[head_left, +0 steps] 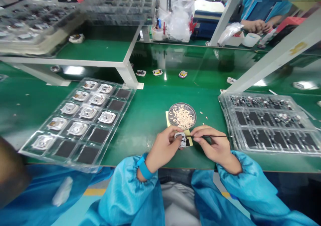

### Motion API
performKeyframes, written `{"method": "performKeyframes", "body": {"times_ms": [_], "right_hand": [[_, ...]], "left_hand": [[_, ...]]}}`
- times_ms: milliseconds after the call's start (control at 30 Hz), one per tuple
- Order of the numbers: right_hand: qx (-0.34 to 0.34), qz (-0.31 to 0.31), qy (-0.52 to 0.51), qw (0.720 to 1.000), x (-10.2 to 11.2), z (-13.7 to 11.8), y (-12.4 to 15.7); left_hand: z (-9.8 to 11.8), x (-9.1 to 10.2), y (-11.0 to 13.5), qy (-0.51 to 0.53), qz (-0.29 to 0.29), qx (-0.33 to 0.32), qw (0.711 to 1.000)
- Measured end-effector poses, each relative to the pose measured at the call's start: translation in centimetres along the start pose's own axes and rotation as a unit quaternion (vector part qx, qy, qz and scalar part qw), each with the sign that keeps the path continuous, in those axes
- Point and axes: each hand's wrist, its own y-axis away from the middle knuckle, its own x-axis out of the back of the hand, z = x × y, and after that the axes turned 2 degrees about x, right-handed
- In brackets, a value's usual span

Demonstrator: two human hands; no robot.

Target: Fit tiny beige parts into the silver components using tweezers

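Between the thumb and fingers of my left hand (164, 145) is a small white device housing (181, 141), its dark inner parts facing up. My right hand (213, 144) pinches a thin dark rod-like tool (215, 136), whose left end reaches the housing; its exact tip is too small to make out. Just beyond both hands lies a round grey dish (170, 111) full of small pale pieces (182, 116). Under the dish and the housing a yellow paper (167, 119) shows in part.
To the left, a clear tray (97, 167) holds several white housings. Another clear tray (225, 119) on the right carries small electronic parts. A few housings (183, 74) lie farther back. White frame legs (127, 74) rise on both sides. A co-worker's hands (257, 26) show across the bench.
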Motion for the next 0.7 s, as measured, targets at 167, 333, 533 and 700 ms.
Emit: {"method": "performKeyframes", "body": {"times_ms": [167, 333, 533, 700], "right_hand": [[0.046, -0.028, 0.027, 0.998, 0.17, -0.31, -0.13], [0.024, -0.006, 0.006, 1.0, 0.33, -0.44, 0.33], [0.02, -0.022, 0.013, 0.999, 0.18, -0.3, 0.28], [-0.004, -0.015, -0.017, 1.0, 0.11, -0.21, 0.5]], "left_hand": [[-0.31, 0.04, 0.09, 0.002, 0.002, -0.003, 1.0], [-0.21, 0.03, 0.18, 0.001, 0.005, 0.0, 1.0], [0.25, 0.05, 0.28, -0.002, 0.004, 0.005, 1.0], [0.37, 0.15, 0.15, 0.003, 0.012, -0.008, 1.0]]}}
